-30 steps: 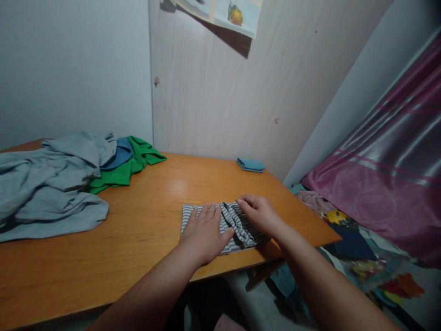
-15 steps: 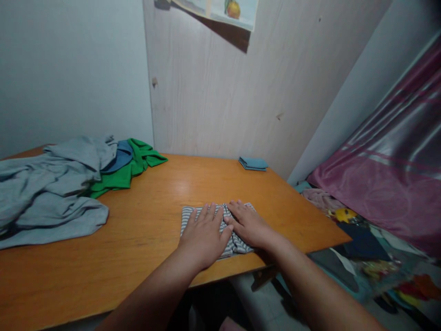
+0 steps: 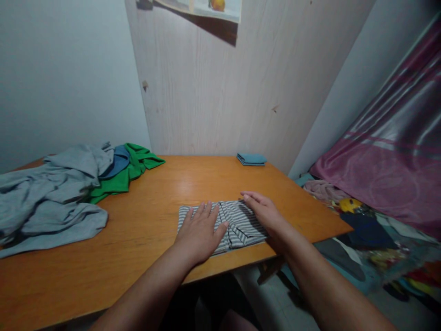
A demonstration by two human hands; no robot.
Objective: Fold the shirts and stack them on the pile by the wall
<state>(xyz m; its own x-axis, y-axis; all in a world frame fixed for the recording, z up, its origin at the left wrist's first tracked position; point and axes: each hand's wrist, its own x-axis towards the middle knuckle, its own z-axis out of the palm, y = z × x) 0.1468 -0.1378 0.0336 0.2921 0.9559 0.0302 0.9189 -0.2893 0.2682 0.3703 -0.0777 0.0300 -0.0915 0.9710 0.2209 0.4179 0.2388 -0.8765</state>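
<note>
- A wooden table [image 3: 144,257] stands against a pale wall [image 3: 206,101], with the lower part of a fruit poster [image 3: 220,6] overhead.
- The left hand [image 3: 200,235] lies flat, fingers slightly spread, on the left part of a striped cloth [image 3: 245,217].
- The right hand [image 3: 264,212] is turned on edge at the cloth's right end, fingertips near its far edge; whether it grips any fabric, I cannot tell.
- The striped cloth lies near the table's front edge, between and under the hands. It seems partly done: its outline is compact and roughly rectangular, but a loose, slanting fold crosses the middle.
- Farther back, near the wall, a small blue bundle [image 3: 252,159] sits neatly folded, so that piece looks finished.
- At the far left, a crumpled heap of grey cloth [image 3: 51,193], green cloth [image 3: 119,183] and a blue piece [image 3: 119,162] is unfolded, apparently the part left.
- Beyond the table's right side hangs a shiny pink curtain [image 3: 386,170], above mixed clutter [image 3: 368,232].
</note>
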